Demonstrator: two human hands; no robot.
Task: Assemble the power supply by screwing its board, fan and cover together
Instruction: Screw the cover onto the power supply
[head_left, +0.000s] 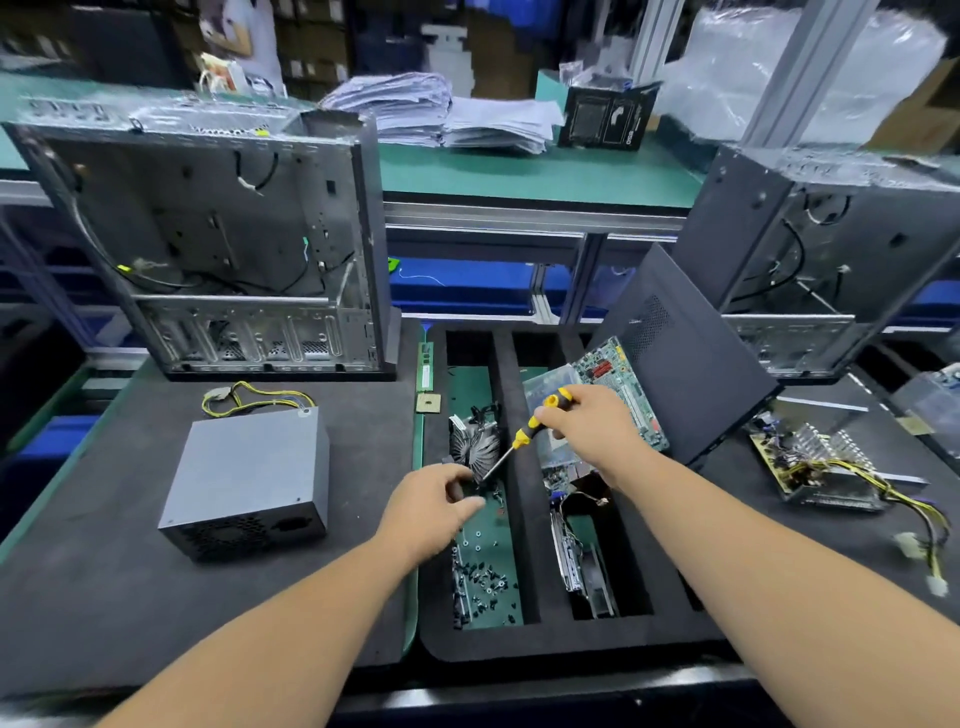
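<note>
Two hands busy: my right hand grips the screwdriver, my left hand pinches something small I can't identify, which I judge could drop among the loose screws.

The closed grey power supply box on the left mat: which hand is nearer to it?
Left. The left hand hovers over the screw compartment just right of the power supply box. The right hand, gripping the screwdriver, is farther right, above the foam tray.

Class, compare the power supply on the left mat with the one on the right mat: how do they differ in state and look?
The left supply is closed in its grey cover; the right supply is open, its board and heatsinks bare. The left one's wires sit coiled behind it; the right one's trail off toward the mat's edge. Both have yellow and black wires.
</note>
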